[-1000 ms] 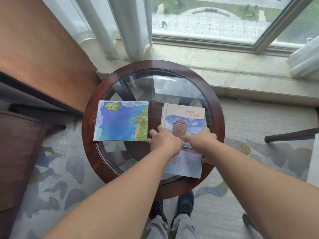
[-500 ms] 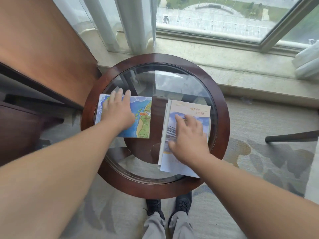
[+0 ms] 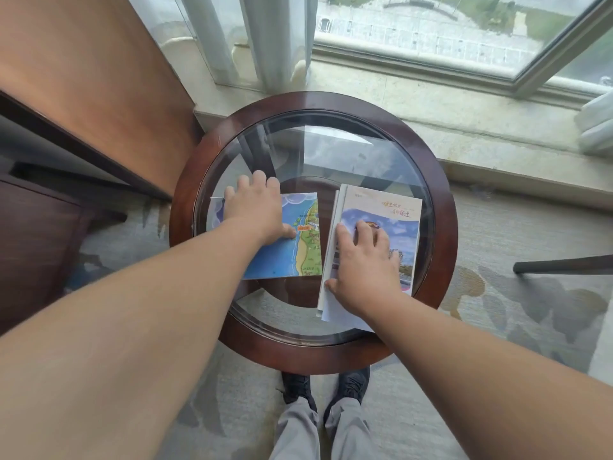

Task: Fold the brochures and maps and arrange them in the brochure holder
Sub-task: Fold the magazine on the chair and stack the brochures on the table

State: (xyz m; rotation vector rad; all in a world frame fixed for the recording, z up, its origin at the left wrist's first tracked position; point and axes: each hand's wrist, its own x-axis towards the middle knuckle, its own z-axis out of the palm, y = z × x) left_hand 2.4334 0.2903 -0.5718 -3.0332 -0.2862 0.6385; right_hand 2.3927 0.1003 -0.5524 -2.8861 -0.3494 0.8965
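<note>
— Where do we have the papers?

— Both lie on the round table (image 3: 180,227), on its glass (image 3: 331,151). The map (image 3: 285,257) is toward the left rim and the brochure stack (image 3: 394,207) toward the right rim, just beside each other but apart.

— And our hands?

— Our left hand (image 3: 255,210) lies flat on the map with the fingers straight, their tips reaching past its far edge and the thumb out toward the coastline. Our right hand (image 3: 361,263) rests on the top brochure, fingers spread and lightly bent, thumb at the stack's left edge. Neither hand is gripping anything.

— Why press like that?

— We judge it pins the slick paper against the glass and flattens the folds, so that nothing springs open or slides.

— Which way do they point?

— The stack's long axis runs from the near rim to the far one, leaning slightly right, with the title end toward the window (image 3: 431,34). The map looks a little wider than deep, so it runs left to right, its land strip along the right edge.

— The brochure holder?

— We cannot see it, so the arranging is not yet done.
</note>
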